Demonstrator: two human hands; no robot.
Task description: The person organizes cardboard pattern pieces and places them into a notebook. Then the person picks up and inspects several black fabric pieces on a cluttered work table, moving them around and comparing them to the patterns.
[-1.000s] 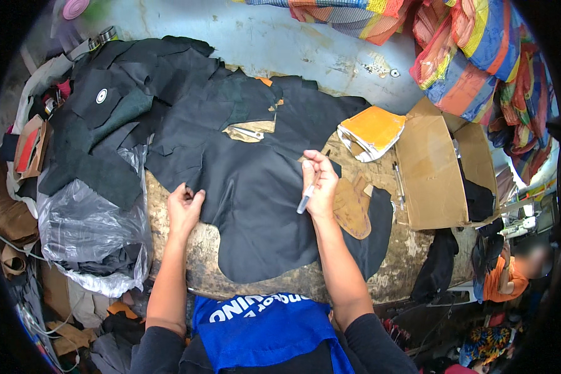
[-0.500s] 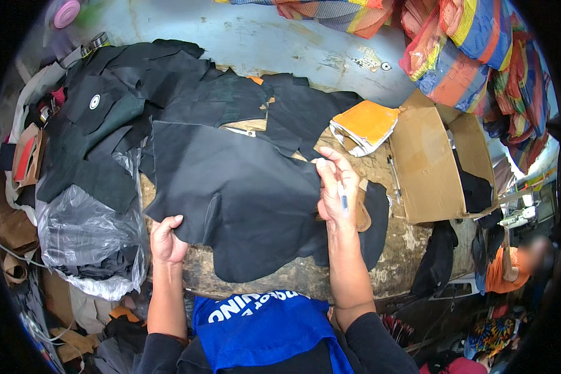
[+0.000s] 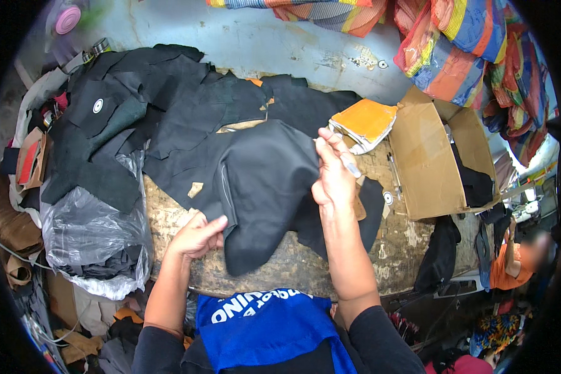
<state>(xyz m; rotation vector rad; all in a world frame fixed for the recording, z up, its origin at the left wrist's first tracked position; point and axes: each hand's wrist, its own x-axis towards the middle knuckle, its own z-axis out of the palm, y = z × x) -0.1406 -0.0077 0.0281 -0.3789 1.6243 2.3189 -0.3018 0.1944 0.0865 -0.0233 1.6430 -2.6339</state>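
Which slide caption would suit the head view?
Right hand pinching a smooth black leather-like sheet, left hand at its edge, over a worn wooden table.

2 near hands (image 3: pixel 199 238) (image 3: pixel 336 176) – 1 held sheet (image 3: pixel 268 177)

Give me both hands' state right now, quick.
Left hand: partly curled at the edge of the black sheet; can't tell if it grips.
Right hand: closed, pinching the black sheet, with a pen also in it.

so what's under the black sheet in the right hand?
Around the black sheet, other black pieces and worn tabletop show; whatever lies directly beneath is covered.
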